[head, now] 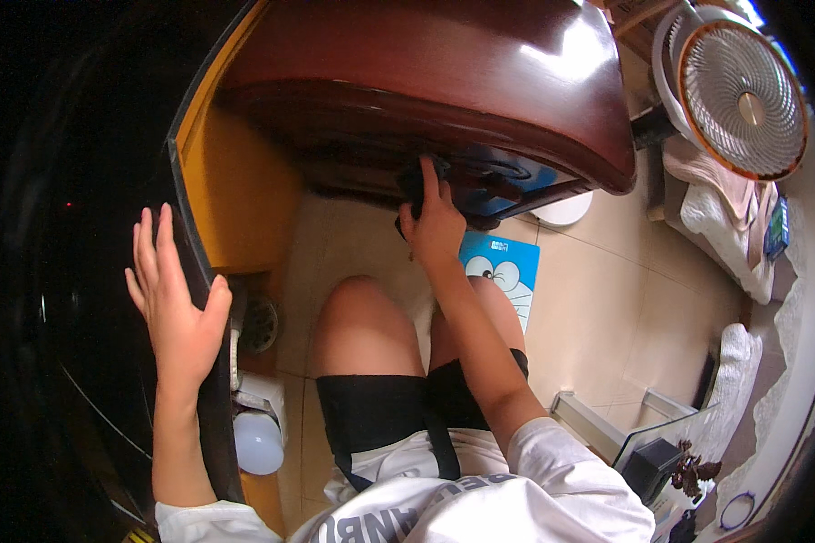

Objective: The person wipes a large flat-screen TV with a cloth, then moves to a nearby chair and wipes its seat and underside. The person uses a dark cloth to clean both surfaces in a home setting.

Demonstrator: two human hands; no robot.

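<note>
My left hand [180, 298] lies with spread fingers on the edge of a glossy black surface [75, 305] at the left. My right hand [436, 220] reaches under the rounded overhanging top of a dark red-brown wooden cabinet [407, 61]. It has hold of a dark cloth [415, 182], with the index finger stretched out over it, against the cabinet's shaded carved front. The cloth's far side merges with the shadow.
A blue cartoon-printed sheet [523, 261] lies on the tiled floor by my knee. A round fan [747, 102] stands at upper right, near a covered seat [710, 217]. A glass-topped table [652, 441] is at lower right. A white bulb [258, 442] sits at lower left.
</note>
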